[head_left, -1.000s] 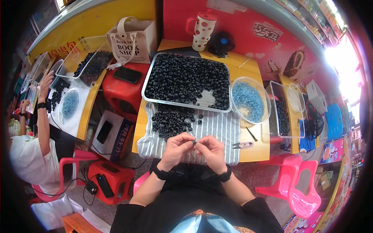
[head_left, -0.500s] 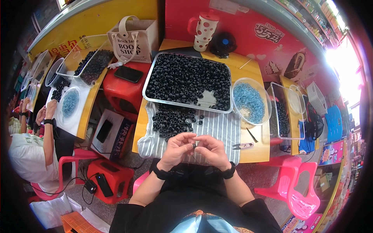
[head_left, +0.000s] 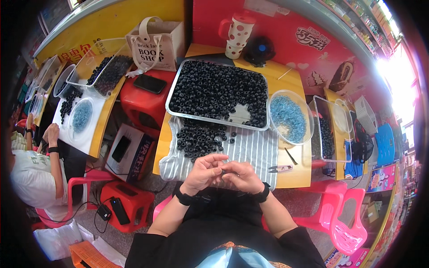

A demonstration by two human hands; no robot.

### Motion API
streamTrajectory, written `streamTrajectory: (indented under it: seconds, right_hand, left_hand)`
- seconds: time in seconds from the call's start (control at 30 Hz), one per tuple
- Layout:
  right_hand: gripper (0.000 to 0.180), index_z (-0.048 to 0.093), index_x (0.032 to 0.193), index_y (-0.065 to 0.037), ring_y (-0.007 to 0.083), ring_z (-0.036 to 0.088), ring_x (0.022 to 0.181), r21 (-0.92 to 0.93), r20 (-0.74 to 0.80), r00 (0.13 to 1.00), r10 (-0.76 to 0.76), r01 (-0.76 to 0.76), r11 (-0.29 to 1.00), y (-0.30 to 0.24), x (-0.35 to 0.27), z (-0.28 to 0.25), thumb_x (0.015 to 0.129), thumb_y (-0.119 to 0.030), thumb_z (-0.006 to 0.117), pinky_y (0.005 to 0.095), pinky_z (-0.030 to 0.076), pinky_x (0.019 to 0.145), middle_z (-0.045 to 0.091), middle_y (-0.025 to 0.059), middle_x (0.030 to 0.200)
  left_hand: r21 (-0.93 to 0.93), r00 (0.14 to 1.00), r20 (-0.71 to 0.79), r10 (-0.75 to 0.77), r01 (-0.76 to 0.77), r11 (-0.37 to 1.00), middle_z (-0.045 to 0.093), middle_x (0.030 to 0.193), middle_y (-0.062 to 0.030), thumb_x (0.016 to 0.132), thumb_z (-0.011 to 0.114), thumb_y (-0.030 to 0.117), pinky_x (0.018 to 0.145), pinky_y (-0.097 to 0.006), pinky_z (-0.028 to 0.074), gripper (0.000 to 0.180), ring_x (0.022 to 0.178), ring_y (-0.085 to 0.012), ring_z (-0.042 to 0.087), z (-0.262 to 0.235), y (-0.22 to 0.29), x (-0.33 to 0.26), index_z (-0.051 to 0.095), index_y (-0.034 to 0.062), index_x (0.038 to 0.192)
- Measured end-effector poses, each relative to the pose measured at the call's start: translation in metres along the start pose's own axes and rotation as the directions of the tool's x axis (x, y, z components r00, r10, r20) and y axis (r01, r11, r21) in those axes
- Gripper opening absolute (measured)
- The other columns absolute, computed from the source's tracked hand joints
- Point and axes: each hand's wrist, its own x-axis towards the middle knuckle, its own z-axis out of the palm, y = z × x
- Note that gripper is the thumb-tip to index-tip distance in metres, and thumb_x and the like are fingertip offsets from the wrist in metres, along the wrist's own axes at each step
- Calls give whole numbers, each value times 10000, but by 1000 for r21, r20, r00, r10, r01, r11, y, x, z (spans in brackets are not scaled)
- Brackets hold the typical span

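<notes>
R hand (head_left: 245, 177) now curled to L hand (head_left: 199, 176), nr blk beads (head_left: 196, 140).

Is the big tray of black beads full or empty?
Neither; partly filled: black beads cover most of the tray, leaving a bare patch.

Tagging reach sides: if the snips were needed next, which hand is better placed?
Right, probably. The right hand is nearer the snips, which lie on its outer side; the left hand would have to cross past it. Both hands meet in front, though, so neither looks free.
</notes>
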Motion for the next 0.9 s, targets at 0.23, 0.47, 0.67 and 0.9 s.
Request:
streamTrajectory:
  seconds: [0.23, 0.47, 0.67, 0.9]
  right_hand:
    - [165, 616, 1000, -24, 292, 693, 764, -57, -16, 990, -143, 142, 988, 4, 0, 1, 836, -1, 628, 338, 522, 662, 687, 122, 844]
    - [161, 606, 979, -23, 310, 682, 733, -13, -43, 990, -136, 136, 991, 8, -5, -4, 826, 30, 609, 345, 518, 637, 677, 131, 805]
    - [239, 607, 1094, -16, 240, 695, 778, 28, -38, 995, -96, 97, 995, 13, -7, 0, 856, -19, 625, 316, 524, 675, 691, 122, 847]
    - [276, 600, 1136, -18, 190, 689, 748, -10, -9, 999, -34, 34, 999, 0, -9, -2, 864, -33, 642, 305, 524, 658, 695, 96, 819]
  left_hand:
    - [95, 999, -37, -20, 23, 995, 653, 854, -73, 872, 671, 67, 483, -161, 472, 406, 589, -73, 601, 3, 3, 0, 547, -44, 1242]
    - [130, 999, 48, -15, 9, 991, 646, 886, -67, 888, 648, 53, 515, -183, 495, 369, 625, -80, 605, 2, 1, 8, 564, -22, 1239]
    - [111, 999, -35, -13, 17, 994, 645, 885, -66, 876, 663, 62, 518, -158, 485, 426, 624, -77, 604, 9, 2, 5, 528, -35, 1269]
    - [112, 1000, 11, 4, -5, 994, 617, 853, -45, 879, 667, 73, 517, -166, 472, 449, 633, -73, 595, 7, 0, 4, 507, -44, 1282]
